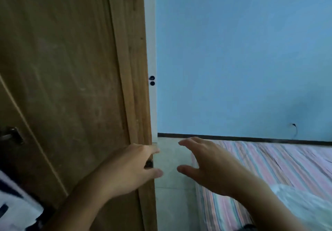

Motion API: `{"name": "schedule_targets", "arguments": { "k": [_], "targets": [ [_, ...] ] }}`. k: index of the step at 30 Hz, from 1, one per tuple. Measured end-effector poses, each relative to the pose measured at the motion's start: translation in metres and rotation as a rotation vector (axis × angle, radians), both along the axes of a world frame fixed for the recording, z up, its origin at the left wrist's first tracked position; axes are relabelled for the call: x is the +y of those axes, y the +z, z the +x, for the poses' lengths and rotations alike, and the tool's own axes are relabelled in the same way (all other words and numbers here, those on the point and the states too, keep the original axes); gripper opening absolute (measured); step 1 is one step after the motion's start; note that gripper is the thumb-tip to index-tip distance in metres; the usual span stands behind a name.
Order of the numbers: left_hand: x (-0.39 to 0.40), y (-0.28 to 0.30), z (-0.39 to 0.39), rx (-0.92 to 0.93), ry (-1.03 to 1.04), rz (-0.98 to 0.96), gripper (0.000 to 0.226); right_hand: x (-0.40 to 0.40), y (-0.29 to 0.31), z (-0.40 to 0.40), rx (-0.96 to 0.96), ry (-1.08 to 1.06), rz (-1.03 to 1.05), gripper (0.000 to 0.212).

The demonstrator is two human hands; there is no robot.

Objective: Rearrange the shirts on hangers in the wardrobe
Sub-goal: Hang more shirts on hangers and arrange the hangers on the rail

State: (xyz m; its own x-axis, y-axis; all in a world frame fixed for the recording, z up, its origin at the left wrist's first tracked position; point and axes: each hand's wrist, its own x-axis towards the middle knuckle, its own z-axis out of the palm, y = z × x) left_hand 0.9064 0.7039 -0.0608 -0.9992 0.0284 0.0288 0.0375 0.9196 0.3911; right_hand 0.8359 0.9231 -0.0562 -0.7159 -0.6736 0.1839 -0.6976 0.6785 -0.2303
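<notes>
From the head view, the left hand [125,169] reaches to the edge of the wooden door [71,87], its fingers [152,151] spread and holding nothing. The right hand [210,166] hovers open beside it, fingers loosely apart, above the striped bedsheet [269,168]. No shirts on hangers show.

Dim, bluish light; soft blur; wide-angle bending at edges
</notes>
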Motion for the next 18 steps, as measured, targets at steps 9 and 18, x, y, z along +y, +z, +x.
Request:
{"name": "schedule_targets", "arguments": {
  "k": [9,18],
  "targets": [
    [0.081,-0.006,-0.046,0.035,-0.351,-0.126,0.059,0.089,-0.016,0.035,-0.052,-0.386,0.054,0.071],
    [0.203,-0.031,-0.114,0.082,-0.576,-0.138,0.057,0.203,-0.041,0.047,-0.093,-0.738,0.006,0.069]
  ]
}}
